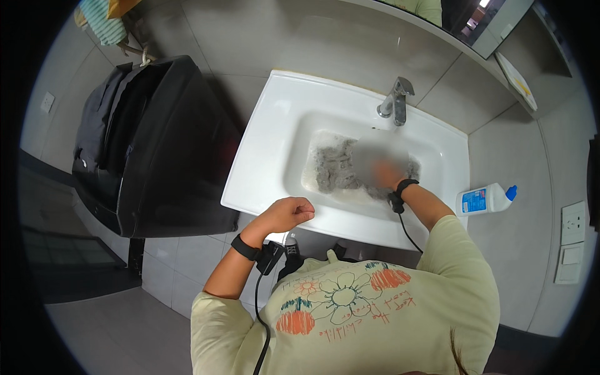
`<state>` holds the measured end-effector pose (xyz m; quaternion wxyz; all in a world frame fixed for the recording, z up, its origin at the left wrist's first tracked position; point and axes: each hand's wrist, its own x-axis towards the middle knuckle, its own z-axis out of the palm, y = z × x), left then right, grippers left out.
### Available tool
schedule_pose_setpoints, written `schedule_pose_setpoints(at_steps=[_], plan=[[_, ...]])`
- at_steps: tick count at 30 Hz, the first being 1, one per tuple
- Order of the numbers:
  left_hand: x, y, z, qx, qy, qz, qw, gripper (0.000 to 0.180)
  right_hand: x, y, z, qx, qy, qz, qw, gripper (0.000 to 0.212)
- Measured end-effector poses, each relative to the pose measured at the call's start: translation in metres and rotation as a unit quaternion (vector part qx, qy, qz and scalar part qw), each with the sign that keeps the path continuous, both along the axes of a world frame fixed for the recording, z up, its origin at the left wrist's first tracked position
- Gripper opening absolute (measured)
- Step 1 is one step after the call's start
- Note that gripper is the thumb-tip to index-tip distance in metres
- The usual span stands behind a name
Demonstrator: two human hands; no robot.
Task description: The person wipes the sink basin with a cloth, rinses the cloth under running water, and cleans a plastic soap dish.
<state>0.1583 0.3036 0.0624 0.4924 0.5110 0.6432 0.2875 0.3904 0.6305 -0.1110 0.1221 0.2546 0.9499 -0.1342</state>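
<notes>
A white washbasin [256, 159] holds sudsy water with a dark grey cloth [334, 165] lying wet in it. My right hand [389, 174] reaches down into the basin at the cloth's right part. A grey blur covers most of its fingers, so their grip is hidden. Over the basin's front rim, left of the middle, is my left hand [292, 213]. Its fingers are curled in, and nothing shows in them. Both wrists wear black straps with cabled devices.
A chrome faucet [395, 103] rises from the basin's back edge. At the right stands a white bottle [486, 200] with a blue cap. A black bin-like container [181, 144] with dark clothes [115, 115] is on the left. Above the basin hangs a mirror [465, 22].
</notes>
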Motion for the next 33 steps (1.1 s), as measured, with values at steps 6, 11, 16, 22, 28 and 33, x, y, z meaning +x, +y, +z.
schedule_pose_setpoints(at_steps=[6, 11, 16, 22, 28, 33], plan=[[-0.002, 0.001, -0.003, 0.038, -0.010, -0.004, 0.999, 0.019, -0.016, -0.009, 0.134, -0.284, 0.328, -0.102, 0.895, 0.027], [-0.006, 0.006, -0.005, 0.053, -0.042, 0.004, 0.998, 0.021, 0.003, -0.030, 0.281, -0.176, 0.378, -0.111, 0.902, 0.024], [-0.006, 0.015, 0.000, 0.051, -0.070, -0.020, 0.996, 0.021, 0.006, -0.047, 0.352, -0.102, 0.463, -0.107, 0.874, 0.023], [-0.009, 0.022, 0.001, 0.061, -0.076, -0.021, 0.995, 0.021, 0.019, -0.055, 0.377, -0.049, 0.448, -0.125, 0.884, 0.020], [-0.006, 0.046, 0.004, 0.081, 0.007, -0.059, 0.995, 0.018, 0.042, -0.059, 0.364, -0.072, 0.411, -0.184, 0.890, 0.018], [0.006, 0.115, -0.012, 0.113, 0.180, -0.178, 0.961, 0.016, 0.074, -0.057, 0.319, -0.087, 0.356, -0.174, 0.914, 0.025]])
